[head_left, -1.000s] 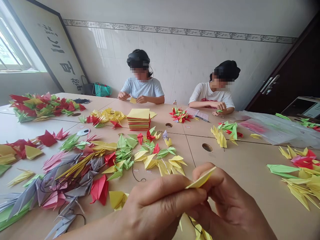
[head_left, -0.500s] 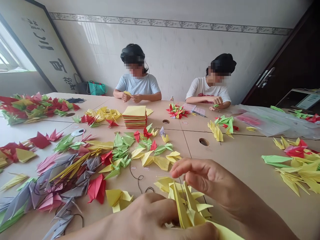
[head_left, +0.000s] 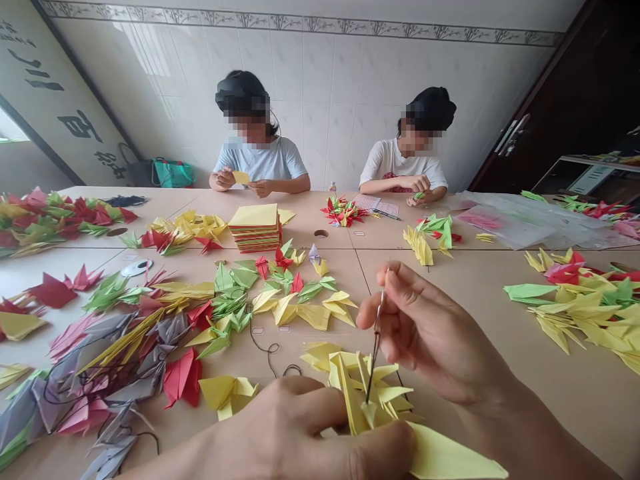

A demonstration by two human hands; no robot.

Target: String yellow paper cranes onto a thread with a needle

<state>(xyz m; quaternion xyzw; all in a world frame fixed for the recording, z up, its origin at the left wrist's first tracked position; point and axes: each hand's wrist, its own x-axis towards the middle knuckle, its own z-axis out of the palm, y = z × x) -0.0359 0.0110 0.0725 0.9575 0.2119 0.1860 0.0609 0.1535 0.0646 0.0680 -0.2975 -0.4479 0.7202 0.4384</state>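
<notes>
Thread (head_left: pixel 373 367) may tear the yellow crane (head_left: pixel 453 455) if pulled off-line. Hands apart: left hand (head_left: pixel 305 430) pinches the crane low over the worktop (head_left: pixel 480 353), right hand (head_left: pixel 430 337) grips the needle (head_left: pixel 382 300) above. Loose cord (head_left: pixel 271 357) by the left hand could tangle; yellow cranes (head_left: pixel 320 355) crowd just beyond. Paper stack (head_left: pixel 255 230) farther back, not in the way.

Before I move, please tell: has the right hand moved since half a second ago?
Yes. Against the stack of square paper, the right hand has moved up in the picture and rightward, and black thread runs below its fingers.
</notes>
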